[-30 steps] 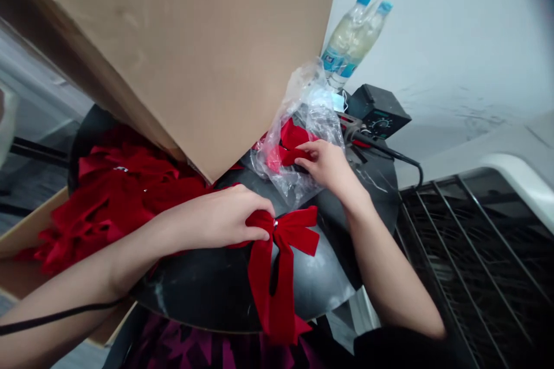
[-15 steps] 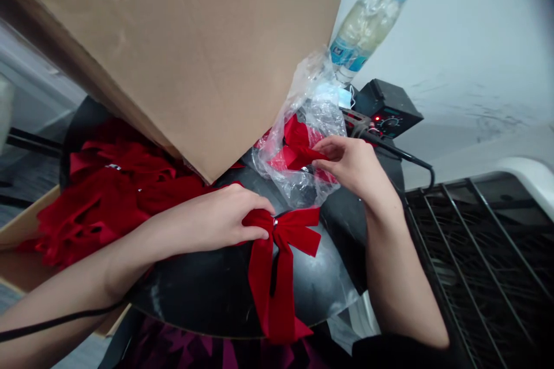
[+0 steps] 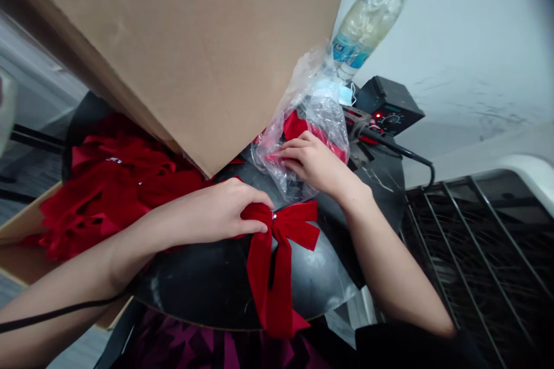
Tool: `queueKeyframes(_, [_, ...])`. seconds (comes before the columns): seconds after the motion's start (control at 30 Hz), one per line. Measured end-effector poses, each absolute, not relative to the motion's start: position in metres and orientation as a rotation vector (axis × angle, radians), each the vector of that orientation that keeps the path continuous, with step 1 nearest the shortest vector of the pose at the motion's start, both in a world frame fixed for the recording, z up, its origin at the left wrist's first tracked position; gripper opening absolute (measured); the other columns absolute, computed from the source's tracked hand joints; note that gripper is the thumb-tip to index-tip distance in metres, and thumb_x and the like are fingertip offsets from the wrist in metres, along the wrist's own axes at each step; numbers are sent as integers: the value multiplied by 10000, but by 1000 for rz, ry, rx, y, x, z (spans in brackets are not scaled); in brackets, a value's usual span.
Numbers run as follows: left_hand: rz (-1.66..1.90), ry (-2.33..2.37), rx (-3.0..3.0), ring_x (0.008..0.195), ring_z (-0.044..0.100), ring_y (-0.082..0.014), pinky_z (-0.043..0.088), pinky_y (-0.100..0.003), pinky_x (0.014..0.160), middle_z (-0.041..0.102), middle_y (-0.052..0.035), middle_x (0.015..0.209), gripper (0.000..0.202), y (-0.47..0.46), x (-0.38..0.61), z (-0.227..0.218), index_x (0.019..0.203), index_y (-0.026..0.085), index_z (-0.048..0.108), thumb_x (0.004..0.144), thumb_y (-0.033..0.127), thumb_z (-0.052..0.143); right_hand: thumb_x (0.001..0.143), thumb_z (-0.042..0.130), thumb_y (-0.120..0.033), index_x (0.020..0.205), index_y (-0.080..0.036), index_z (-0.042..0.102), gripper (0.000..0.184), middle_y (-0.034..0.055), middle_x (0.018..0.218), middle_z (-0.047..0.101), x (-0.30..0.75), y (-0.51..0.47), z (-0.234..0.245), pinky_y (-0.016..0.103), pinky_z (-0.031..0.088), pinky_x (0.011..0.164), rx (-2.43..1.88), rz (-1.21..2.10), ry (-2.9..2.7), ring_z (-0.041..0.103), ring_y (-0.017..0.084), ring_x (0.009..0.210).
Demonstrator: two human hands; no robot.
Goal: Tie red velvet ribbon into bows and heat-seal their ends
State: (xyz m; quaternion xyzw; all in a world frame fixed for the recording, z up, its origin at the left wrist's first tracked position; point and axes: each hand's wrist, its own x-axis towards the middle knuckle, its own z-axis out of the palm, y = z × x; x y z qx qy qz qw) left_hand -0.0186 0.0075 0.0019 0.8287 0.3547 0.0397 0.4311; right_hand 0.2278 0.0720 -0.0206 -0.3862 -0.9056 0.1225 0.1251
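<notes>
As I watched, both hands gripped velvet.
On the black table (image 3: 208, 282) the left hand (image 3: 216, 213) pinched the bow (image 3: 281, 230); the right hand (image 3: 314, 162), at its one o'clock, clutched red ribbon (image 3: 294, 125) inside a plastic bag (image 3: 324, 112).

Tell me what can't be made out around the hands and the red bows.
Head view only:
1. The left hand covers the left loop of the red bow.
2. The crumpled plastic bag blurs the red pieces under the right hand; grip unclear.
3. The cardboard flap hides the far part of the bow pile.
4. The control box dial marks are too small.
</notes>
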Motion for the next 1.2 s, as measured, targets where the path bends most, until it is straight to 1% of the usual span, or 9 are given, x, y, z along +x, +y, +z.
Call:
queueKeyframes(0.27, [112,864,2092,1003,766,-213,533,-299,882,826,-10,1109,242,9,-20,-2,1154,246,798,978,360,676,894,557,-199,958,-190,596,76,41,887,705,228,81,-27,309,509,744,-1393,324,-1981,623,170,768])
queueKeyframes(0.47, [686,901,1809,1168,731,-253,593,-386,1051,751,-103,1302,579,2,-15,0,1363,199,695,842,394,856,835,613,-213,868,-222,664,61,15,853,711,237,39,20,298,524,681,-1398,636,-1750,651,171,748])
queueKeyframes(0.63, [740,889,1314,917,812,-210,679,-252,745,770,-65,1151,913,-6,-6,10,1556,299,489,757,276,929,937,655,-214,934,-229,701,49,-1,875,723,231,-17,41,285,532,703,-1243,827,-2132,657,153,757])
queueKeyframes(0.7, [682,915,1256,621,779,-170,634,-202,555,781,-1,817,737,-9,-5,15,1476,267,578,808,288,889,955,653,-181,962,-224,692,58,9,922,715,228,-28,40,287,536,746,-1186,699,-2233,657,149,803])
queueKeyframes(0.77, [582,969,1251,377,651,-140,521,-166,374,673,40,518,403,-10,-6,20,1240,198,736,881,360,819,970,652,-166,997,-218,679,65,25,992,715,227,-36,38,280,550,765,-1163,556,-2255,666,145,848])
queueKeyframes(0.83, [516,1022,1250,291,579,-131,446,-152,297,613,43,415,280,-12,-7,25,1074,173,792,918,405,772,978,656,-158,1044,-225,670,95,14,1019,731,227,-42,34,254,566,730,-1191,459,-2201,676,118,796])
queueKeyframes(0.93, [520,948,1163,388,687,-180,533,-182,353,720,21,529,423,-12,-8,28,1284,200,736,897,357,804,971,673,-137,1112,-249,672,181,-14,1036,774,229,-51,29,223,581,635,-1227,402,-2088,693,87,690])
queueKeyframes(1.13, [605,813,1129,689,823,-243,676,-253,567,819,-3,759,636,-12,-5,17,1450,271,614,858,219,840,924,701,-64,1105,-269,701,273,19,1169,791,229,-55,19,338,630,973,-1068,401,-2114,766,183,1069])
queueKeyframes(1.2, [628,767,1164,717,824,-233,684,-258,609,817,-2,766,511,-11,-5,12,1341,256,688,856,187,833,914,726,-64,1100,-272,707,280,22,1168,790,229,-55,18,342,634,965,-1034,431,-2115,765,183,1069])
